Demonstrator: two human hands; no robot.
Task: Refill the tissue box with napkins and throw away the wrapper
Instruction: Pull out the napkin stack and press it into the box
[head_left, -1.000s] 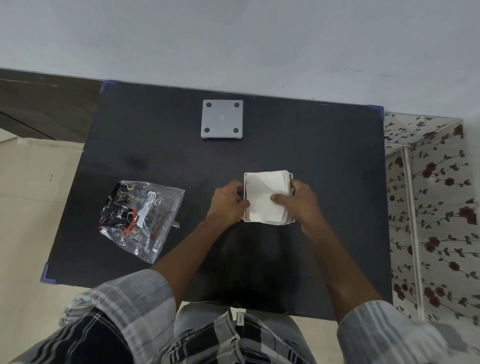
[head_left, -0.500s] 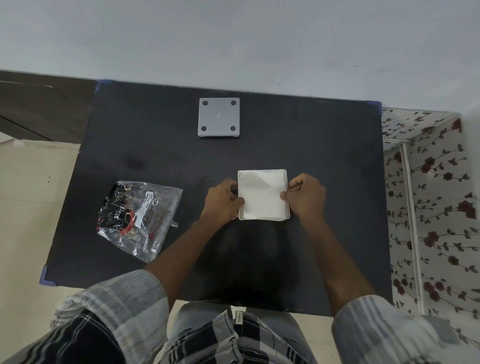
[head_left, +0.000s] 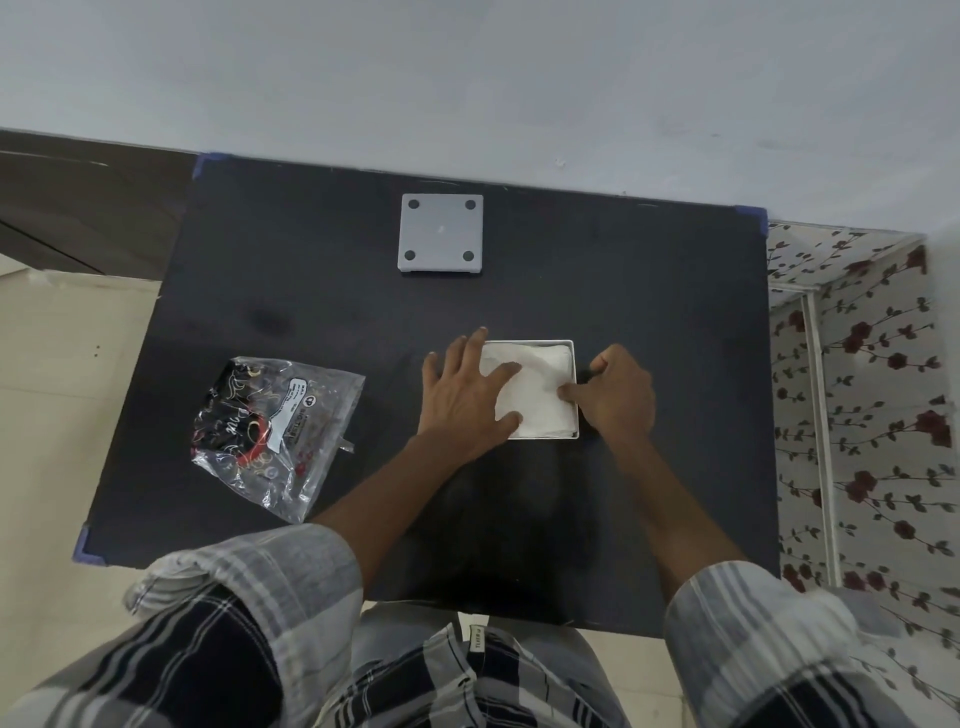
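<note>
The white square tissue box (head_left: 574, 364) stands open on the black table (head_left: 311, 312), filled with white napkins (head_left: 540, 384). My left hand (head_left: 465, 387) lies flat with spread fingers over the left part of the napkins, pressing on them. My right hand (head_left: 615, 395) is at the box's right side, its fingers curled and a fingertip on the napkins' right edge. The clear plastic wrapper (head_left: 275, 431) with black and red print lies crumpled at the table's left. The box's grey square lid (head_left: 440, 232) lies upside down at the far side, four dark feet showing.
A white wall runs behind the table. To the right stands a surface with a rose-patterned cover (head_left: 872, 395). Beige floor (head_left: 62, 374) lies to the left. Blue caps mark the table corners.
My left hand has opened and moved from the box's left side onto the napkins. My right hand stays at the right side, with a finger now on the napkins.
</note>
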